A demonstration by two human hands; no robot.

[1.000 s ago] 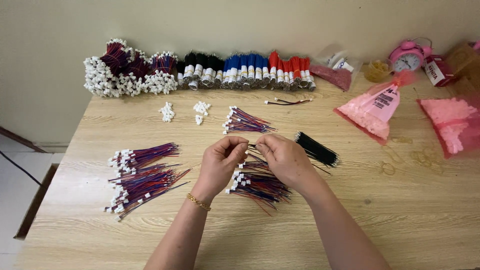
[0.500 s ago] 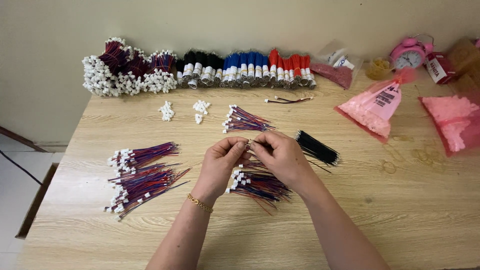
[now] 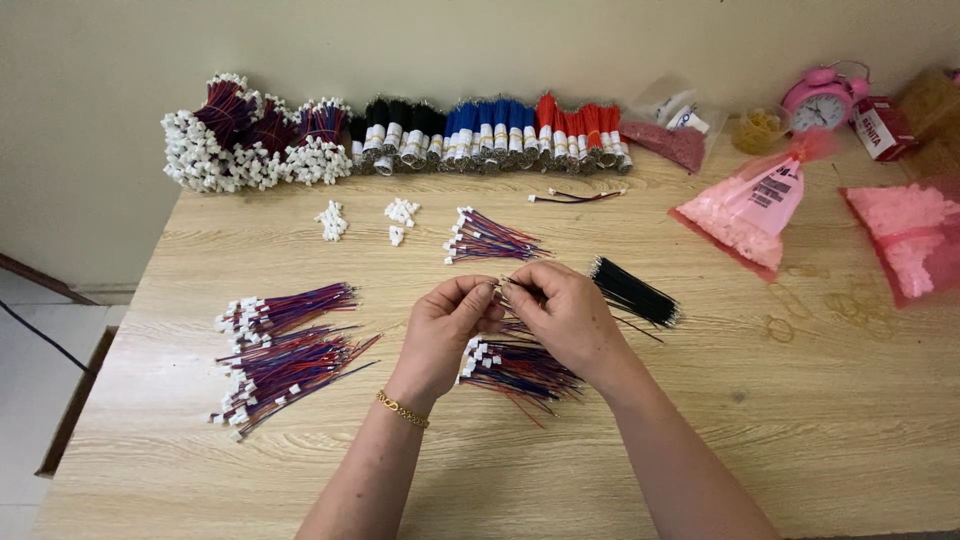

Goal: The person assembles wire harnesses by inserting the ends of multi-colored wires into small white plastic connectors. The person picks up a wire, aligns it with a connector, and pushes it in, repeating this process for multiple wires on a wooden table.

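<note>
My left hand [image 3: 447, 330] and my right hand [image 3: 563, 312] meet over the middle of the wooden table [image 3: 480, 470], fingertips pinched together on a thin wire with a small white connector [image 3: 497, 289]. Directly beneath them lies a loose pile of red and blue wires with white connectors [image 3: 515, 367]. A bundle of black wires [image 3: 634, 293] lies just right of my right hand. A smaller fan of red and blue wires [image 3: 487, 240] sits just beyond my hands. A gold bracelet is on my left wrist.
Two heaps of connector-tipped wires [image 3: 280, 350] lie at the left. Loose white connectors [image 3: 400, 217] sit behind. Bundled wire rolls [image 3: 400, 135] line the wall. Pink bags [image 3: 745, 205] of small parts, a pink alarm clock [image 3: 820, 100] and rubber bands are at the right.
My hands stay together over the pile. Only the fingers shift slightly around the wire and connector.
</note>
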